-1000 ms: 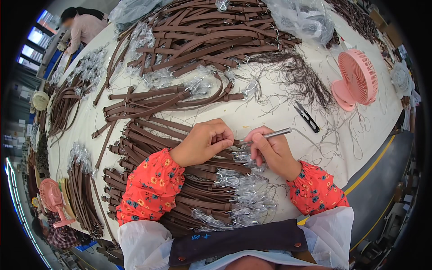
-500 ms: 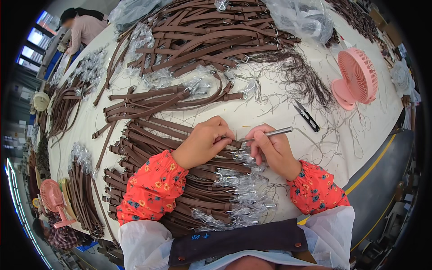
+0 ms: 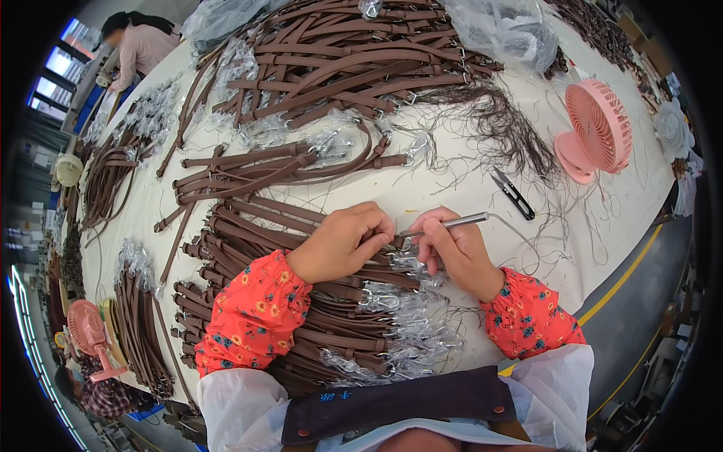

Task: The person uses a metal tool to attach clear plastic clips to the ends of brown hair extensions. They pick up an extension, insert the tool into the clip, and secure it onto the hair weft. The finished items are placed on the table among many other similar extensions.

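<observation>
My left hand (image 3: 343, 242) is closed on the end of a brown leather strap (image 3: 248, 226) lying on top of a stack of the same straps. My right hand (image 3: 452, 248) grips a thin metal pen-shaped tool (image 3: 459, 221) with a cord trailing off to the right; its tip meets the strap end right beside my left fingers. Below both hands, the straps' metal clasps sit in clear plastic wrap (image 3: 407, 324). Red flowered sleeves cover both forearms.
Small black thread snips (image 3: 514, 194) lie to the right of my hands. A pink desk fan (image 3: 599, 129) stands at the far right. Heaps of brown straps (image 3: 354, 68), loose dark threads (image 3: 497, 128) and plastic bags (image 3: 504, 30) cover the white table. Another person (image 3: 139, 45) works far left.
</observation>
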{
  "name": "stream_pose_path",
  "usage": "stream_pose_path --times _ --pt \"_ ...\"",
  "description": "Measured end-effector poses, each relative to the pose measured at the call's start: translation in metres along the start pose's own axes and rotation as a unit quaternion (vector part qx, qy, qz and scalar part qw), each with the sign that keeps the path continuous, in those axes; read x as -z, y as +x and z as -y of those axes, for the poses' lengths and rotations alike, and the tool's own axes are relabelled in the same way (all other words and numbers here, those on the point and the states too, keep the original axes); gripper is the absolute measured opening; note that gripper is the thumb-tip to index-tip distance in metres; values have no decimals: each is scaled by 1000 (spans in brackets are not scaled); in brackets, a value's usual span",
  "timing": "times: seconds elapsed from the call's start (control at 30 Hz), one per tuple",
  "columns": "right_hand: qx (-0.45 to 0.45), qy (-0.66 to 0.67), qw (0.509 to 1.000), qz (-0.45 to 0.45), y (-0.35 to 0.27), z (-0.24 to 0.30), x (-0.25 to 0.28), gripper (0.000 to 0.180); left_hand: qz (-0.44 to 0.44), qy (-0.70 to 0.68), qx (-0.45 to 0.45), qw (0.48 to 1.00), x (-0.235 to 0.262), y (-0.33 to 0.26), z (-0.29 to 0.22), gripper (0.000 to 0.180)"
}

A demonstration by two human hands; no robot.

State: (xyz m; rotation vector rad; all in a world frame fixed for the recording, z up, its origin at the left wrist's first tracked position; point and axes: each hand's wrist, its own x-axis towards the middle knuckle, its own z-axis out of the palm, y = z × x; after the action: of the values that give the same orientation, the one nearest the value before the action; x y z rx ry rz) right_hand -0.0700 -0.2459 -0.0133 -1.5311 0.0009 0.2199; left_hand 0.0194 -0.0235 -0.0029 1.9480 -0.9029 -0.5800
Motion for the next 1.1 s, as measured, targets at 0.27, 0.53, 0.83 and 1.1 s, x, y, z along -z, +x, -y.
stream_pose_path --times 0.27,0.53,0.83,1.1 --pt "18 53 998 -5 0 -4 2 33 -102 184 -123 970 3 -1 8 16" --pt "105 61 992 -32 0 -11 2 32 -64 252 -168 951 0 0 6 14" --pt "111 76 990 -33 2 -11 1 33 -32 66 -16 997 -1 -2 -4 15" --pt "66 90 994 -13 1 -12 3 35 -79 220 -139 962 -14 -5 2 17"
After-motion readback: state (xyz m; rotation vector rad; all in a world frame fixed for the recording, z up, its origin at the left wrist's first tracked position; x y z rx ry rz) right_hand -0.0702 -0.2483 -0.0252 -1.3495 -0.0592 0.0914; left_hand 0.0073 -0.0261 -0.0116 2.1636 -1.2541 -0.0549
